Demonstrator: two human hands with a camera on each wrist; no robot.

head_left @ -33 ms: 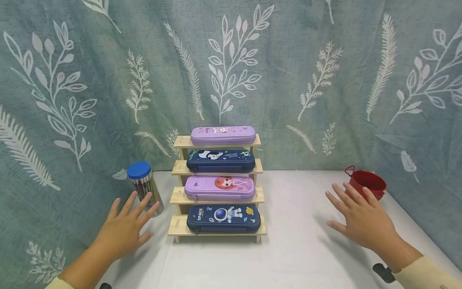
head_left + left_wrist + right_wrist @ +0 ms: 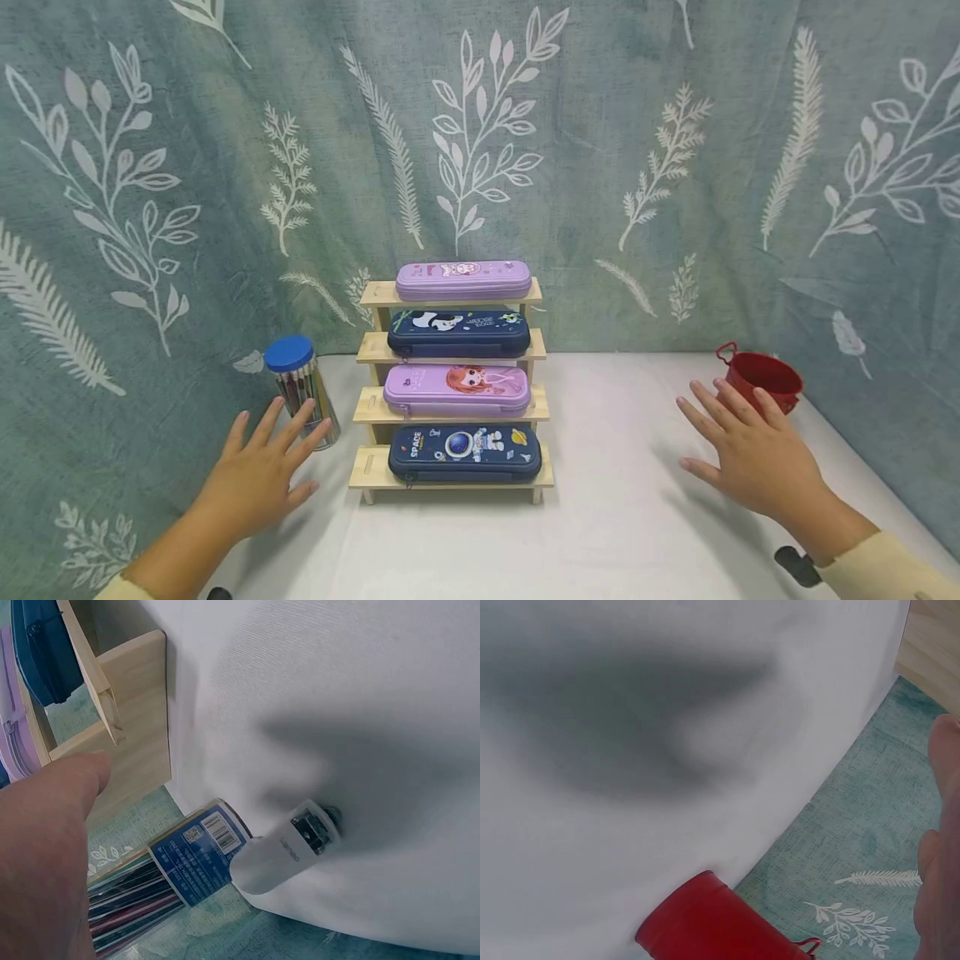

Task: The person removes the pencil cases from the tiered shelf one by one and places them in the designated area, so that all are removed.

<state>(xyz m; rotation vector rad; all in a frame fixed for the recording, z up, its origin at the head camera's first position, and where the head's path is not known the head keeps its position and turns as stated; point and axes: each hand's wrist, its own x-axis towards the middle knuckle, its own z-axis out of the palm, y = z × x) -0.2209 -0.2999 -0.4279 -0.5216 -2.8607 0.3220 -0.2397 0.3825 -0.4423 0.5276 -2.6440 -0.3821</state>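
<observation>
My left hand [image 2: 255, 479] hovers over the left side of the table, fingers spread, holding nothing. Just beyond its fingertips stands a clear jar of pens [image 2: 324, 417] with a blue lid. On the right, my right hand [image 2: 761, 458] is likewise spread and holds nothing, near a red bucket [image 2: 768, 379]. Between the hands, a stepped wooden rack [image 2: 369, 472] carries pencil cases, one per step: a lilac case [image 2: 463, 282] at the top, a navy panda case [image 2: 459, 336], a lilac girl case [image 2: 457, 392], and a navy astronaut case [image 2: 465, 454] at the bottom.
In the left wrist view, a small white device [image 2: 274, 859] with a dark end lies by the jar's labelled base; the left hand hides it in the head view. A green leaf-patterned cloth [image 2: 570, 192] stands behind and beside the white table [image 2: 600, 533].
</observation>
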